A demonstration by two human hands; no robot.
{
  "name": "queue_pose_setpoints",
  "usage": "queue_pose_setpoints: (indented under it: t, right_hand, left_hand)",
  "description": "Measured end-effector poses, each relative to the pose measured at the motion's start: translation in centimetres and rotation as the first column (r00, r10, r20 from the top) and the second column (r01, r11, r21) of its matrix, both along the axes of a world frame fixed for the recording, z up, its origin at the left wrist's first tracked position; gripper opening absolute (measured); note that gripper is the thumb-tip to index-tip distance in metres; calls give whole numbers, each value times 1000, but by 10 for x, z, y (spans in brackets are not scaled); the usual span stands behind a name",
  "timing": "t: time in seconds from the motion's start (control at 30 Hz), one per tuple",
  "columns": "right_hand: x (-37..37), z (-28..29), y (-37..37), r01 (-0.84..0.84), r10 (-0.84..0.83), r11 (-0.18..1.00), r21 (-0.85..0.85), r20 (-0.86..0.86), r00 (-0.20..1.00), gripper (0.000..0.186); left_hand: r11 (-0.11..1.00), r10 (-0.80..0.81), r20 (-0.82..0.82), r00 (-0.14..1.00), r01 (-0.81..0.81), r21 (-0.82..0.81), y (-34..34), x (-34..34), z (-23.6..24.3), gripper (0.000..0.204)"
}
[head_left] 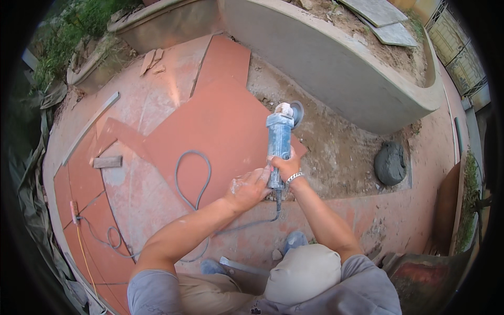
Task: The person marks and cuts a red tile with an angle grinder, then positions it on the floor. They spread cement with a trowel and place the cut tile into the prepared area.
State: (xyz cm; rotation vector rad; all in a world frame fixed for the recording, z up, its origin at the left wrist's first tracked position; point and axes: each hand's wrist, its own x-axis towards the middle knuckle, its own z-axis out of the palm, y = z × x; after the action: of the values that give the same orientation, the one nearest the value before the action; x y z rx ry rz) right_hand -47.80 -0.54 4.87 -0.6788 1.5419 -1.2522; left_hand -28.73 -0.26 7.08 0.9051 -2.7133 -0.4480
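Note:
In the head view my right hand (pixel 285 165) grips the dusty blue angle grinder (pixel 280 135) around its body, thumb along its side; a bracelet circles that wrist. The grinder points away from me, its disc (pixel 297 114) at the top right and its cord hanging from the rear. My left hand (pixel 251 184), whitened with dust, has curled fingers at the left of the grinder's rear end, pressed against it. Large red tiles (pixel 215 128) lie beneath the grinder and left of it, beside a strip of exposed dirt (pixel 331 163).
A curved grey wall (pixel 346 73) borders the dirt, with grey slabs (pixel 373 16) above. A mortar pile (pixel 389 165) sits at the right. Looped cable (pixel 195 157), a metal straightedge (pixel 92 126), a wood block (pixel 107 161) and a power connector (pixel 73 210) lie to the left.

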Motion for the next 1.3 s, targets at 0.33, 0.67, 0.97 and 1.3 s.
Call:
queue_pose_setpoints:
  t: [0.33, 0.67, 0.97, 1.3]
  right_hand:
    - [9, -68, -75, -134, 218, 968, 212, -445, 869, 106]
    - [10, -82, -100, -122, 200, 971, 207, -411, 890, 100]
    - [7, -76, -104, -154, 242, 959, 238, -403, 883, 108]
    - [7, -68, -102, -141, 246, 950, 279, -388, 888, 111]
  left_hand:
    - [748, 316, 732, 603, -633, 199, -74, 109, -18, 130]
    - [748, 281, 768, 575, -633, 201, -66, 127, -41, 140]
    - [783, 273, 732, 624, -586, 207, -62, 132, -44, 137]
    - [797, 283, 733, 618, -577, 179, -62, 132, -49, 137]
